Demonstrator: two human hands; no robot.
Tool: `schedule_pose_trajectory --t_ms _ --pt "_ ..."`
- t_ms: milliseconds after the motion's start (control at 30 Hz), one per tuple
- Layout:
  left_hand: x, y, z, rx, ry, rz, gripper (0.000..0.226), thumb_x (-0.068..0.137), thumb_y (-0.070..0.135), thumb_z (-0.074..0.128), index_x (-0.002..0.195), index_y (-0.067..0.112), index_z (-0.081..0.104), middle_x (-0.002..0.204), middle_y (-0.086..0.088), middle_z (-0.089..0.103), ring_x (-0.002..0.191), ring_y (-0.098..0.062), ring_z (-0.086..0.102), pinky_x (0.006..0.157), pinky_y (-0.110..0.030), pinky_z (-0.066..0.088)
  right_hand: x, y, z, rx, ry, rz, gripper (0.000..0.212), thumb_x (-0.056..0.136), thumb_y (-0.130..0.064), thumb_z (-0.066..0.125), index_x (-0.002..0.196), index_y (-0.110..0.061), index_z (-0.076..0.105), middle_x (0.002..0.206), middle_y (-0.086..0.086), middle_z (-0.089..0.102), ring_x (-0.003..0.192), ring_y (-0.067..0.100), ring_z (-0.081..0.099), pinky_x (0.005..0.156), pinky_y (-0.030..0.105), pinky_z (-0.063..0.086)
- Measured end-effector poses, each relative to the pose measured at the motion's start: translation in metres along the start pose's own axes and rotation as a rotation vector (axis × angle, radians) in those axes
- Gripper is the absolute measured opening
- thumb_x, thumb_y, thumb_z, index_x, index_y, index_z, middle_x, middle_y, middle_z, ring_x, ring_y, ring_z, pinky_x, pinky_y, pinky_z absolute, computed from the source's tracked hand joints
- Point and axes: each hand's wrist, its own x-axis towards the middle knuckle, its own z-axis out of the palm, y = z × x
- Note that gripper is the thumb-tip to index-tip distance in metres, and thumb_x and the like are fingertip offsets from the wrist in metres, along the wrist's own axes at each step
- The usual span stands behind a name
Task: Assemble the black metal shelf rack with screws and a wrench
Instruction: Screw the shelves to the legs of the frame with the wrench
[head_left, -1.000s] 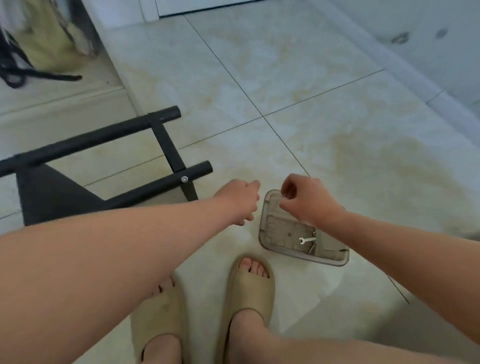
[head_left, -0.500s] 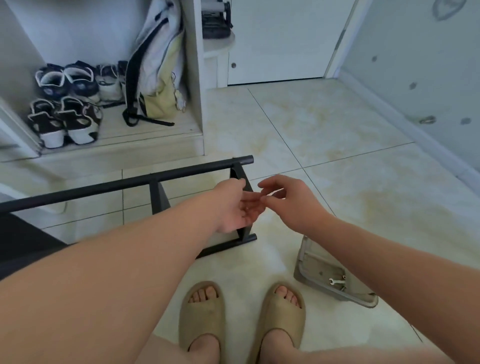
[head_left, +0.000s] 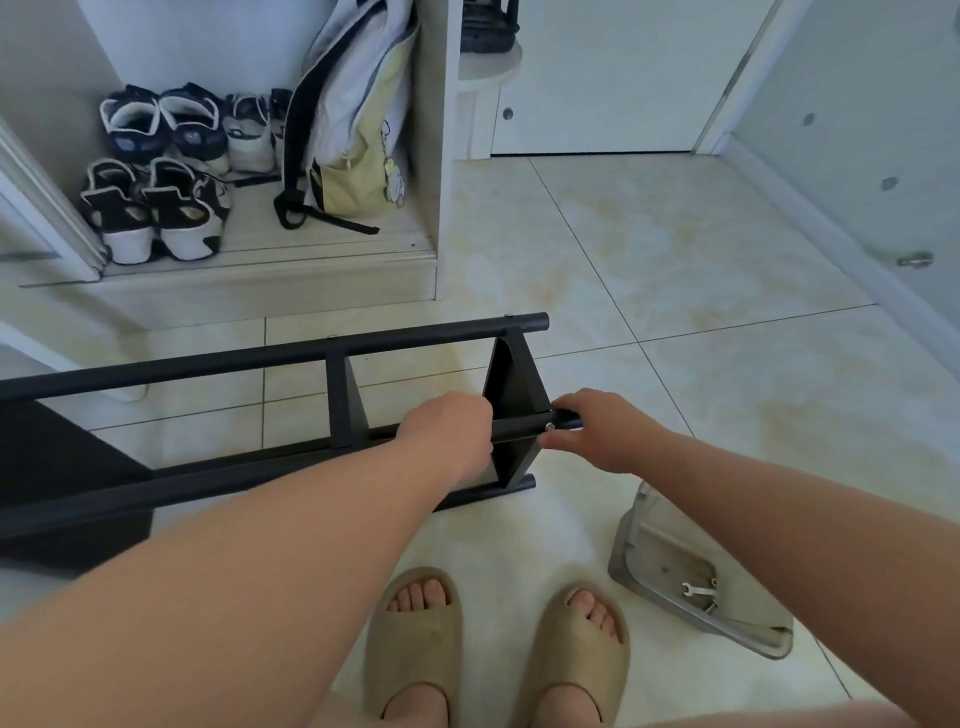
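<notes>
The black metal shelf rack (head_left: 332, 353) lies on its side across the tiled floor, its tubes running from the left edge to the middle. My left hand (head_left: 449, 434) grips the near upper tube just left of the end crosspiece. My right hand (head_left: 597, 428) holds that tube's right end, fingers curled over the tip and thumb below, beside a silver screw (head_left: 548, 426) in the joint. A small silver wrench (head_left: 698, 590) lies in a grey plastic tray (head_left: 649, 551) on the floor at the lower right.
My two feet in tan slides (head_left: 415, 649) stand at the bottom centre. An open cabinet at the back left holds several shoes (head_left: 156, 171) and a pale backpack (head_left: 358, 130). A white door (head_left: 623, 78) is behind, a wall on the right.
My hands left the tray, met in front of me, then moved onto the rack's near tube. The view tilted up from the floor toward the cabinet and door.
</notes>
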Motion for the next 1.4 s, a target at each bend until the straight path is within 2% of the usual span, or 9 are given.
schedule_pose_trajectory --t_ms 167,300,400,567,700,833,1067,1300,1400 --pt "-0.007 0.004 0.005 0.077 -0.033 0.061 0.010 0.096 0.021 0.055 0.086 0.019 0.053 0.077 0.001 0.051 0.068 -0.018 0.052 0.058 -0.031 0.040 -0.010 0.002 0.000 0.005 -0.032 0.032 0.029 0.086 -0.047 0.075 0.080 -0.022 0.061 0.073 -0.003 0.054 0.069 0.017 0.051 0.057 0.028 0.036" --pt "-0.027 0.009 0.016 0.069 -0.116 0.079 0.022 0.091 0.019 0.063 0.072 0.019 0.051 0.072 0.001 0.052 0.063 -0.015 0.048 0.052 -0.028 0.037 -0.045 0.004 0.016 0.091 -0.084 0.093 0.034 0.076 -0.047 0.084 0.088 -0.020 0.067 0.077 -0.003 0.059 0.068 0.012 0.053 0.056 0.024 0.037" --pt "-0.056 0.017 0.028 0.031 -0.122 0.052 0.003 0.090 0.015 0.062 0.088 0.013 0.064 0.073 0.001 0.054 0.064 -0.015 0.050 0.059 -0.030 0.047 -0.084 0.002 0.041 0.219 -0.042 0.158 0.035 0.076 -0.044 0.085 0.089 -0.018 0.065 0.074 -0.003 0.057 0.064 0.011 0.051 0.054 0.024 0.036" --pt "-0.114 0.034 0.052 0.006 -0.114 0.023 0.013 0.090 0.009 0.057 0.078 0.014 0.058 0.073 -0.001 0.054 0.065 -0.018 0.052 0.064 -0.033 0.048 -0.153 -0.003 0.080 0.379 0.006 0.249 0.039 0.076 -0.042 0.087 0.093 -0.012 0.070 0.082 0.002 0.065 0.064 0.014 0.054 0.053 0.023 0.041" --pt "-0.160 0.031 0.073 -0.057 -0.158 -0.017 0.024 0.090 0.012 0.060 0.112 0.016 0.067 0.101 -0.004 0.067 0.089 -0.025 0.062 0.084 -0.038 0.056 -0.201 -0.009 0.108 0.446 0.002 0.263 0.046 0.079 -0.042 0.085 0.102 -0.004 0.071 0.089 0.010 0.067 0.074 0.024 0.056 0.066 0.030 0.045" --pt "-0.193 0.023 0.089 -0.074 -0.137 -0.022 0.026 0.089 0.012 0.059 0.112 0.020 0.070 0.099 -0.004 0.068 0.088 -0.026 0.064 0.084 -0.040 0.057 -0.226 -0.016 0.124 0.400 -0.042 0.260 0.046 0.082 -0.043 0.081 0.101 -0.001 0.073 0.082 0.018 0.064 0.071 0.018 0.050 0.072 0.035 0.050" --pt "-0.230 0.024 0.102 -0.041 -0.200 -0.031 0.027 0.089 0.011 0.057 0.112 0.018 0.070 0.103 -0.005 0.068 0.089 -0.026 0.063 0.083 -0.039 0.057 -0.258 -0.025 0.146 0.205 -0.129 0.196 0.042 0.079 -0.053 0.080 0.071 -0.013 0.070 0.061 0.000 0.060 0.057 0.016 0.052 0.059 0.030 0.044" --pt "-0.242 0.021 0.102 0.036 -0.304 -0.006 0.026 0.084 0.011 0.062 0.107 0.018 0.072 0.097 -0.005 0.069 0.082 -0.026 0.062 0.063 -0.031 0.049 -0.269 -0.037 0.152 -0.047 -0.076 0.177 0.065 0.061 -0.071 0.081 0.095 -0.020 0.058 0.094 -0.003 0.064 0.090 0.022 0.062 0.075 0.038 0.055" --pt "-0.238 0.020 0.101 0.028 -0.318 0.002 0.026 0.083 0.011 0.064 0.107 0.016 0.073 0.096 -0.005 0.070 0.077 -0.026 0.058 0.061 -0.031 0.047 -0.271 -0.035 0.151 -0.243 0.108 0.095 0.111 0.049 -0.083 0.077 0.135 -0.023 0.040 0.133 0.002 0.047 0.125 0.028 0.045 0.100 0.045 0.046"
